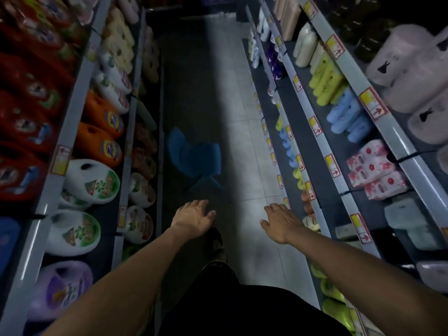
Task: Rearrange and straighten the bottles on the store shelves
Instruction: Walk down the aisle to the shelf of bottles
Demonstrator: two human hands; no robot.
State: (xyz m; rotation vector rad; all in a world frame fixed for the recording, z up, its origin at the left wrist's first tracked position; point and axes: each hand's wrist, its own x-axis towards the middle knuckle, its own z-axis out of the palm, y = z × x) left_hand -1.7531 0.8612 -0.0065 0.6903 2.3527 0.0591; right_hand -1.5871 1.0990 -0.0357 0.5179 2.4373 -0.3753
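Observation:
I look down a dim store aisle with shelves on both sides. My left hand [192,218] hangs over the floor with relaxed fingers and holds nothing. My right hand [281,223] reaches out beside the lowest right shelf edge, fingers spread, also holding nothing. It is close to small orange and pale bottles [307,215] on that bottom shelf but does not touch them. White detergent jugs [91,181] and orange jugs [104,146] stand on the left shelves. Yellow-green bottles [326,80] and blue bottles [349,118] stand on the right shelves.
A small blue plastic chair [195,157] stands in the aisle ahead of my hands. Red refill packs [26,112] fill the upper left shelf. Pink packs [375,169] and large pale jugs [412,69] sit on the right. Tiled floor [244,146] runs between the shelves.

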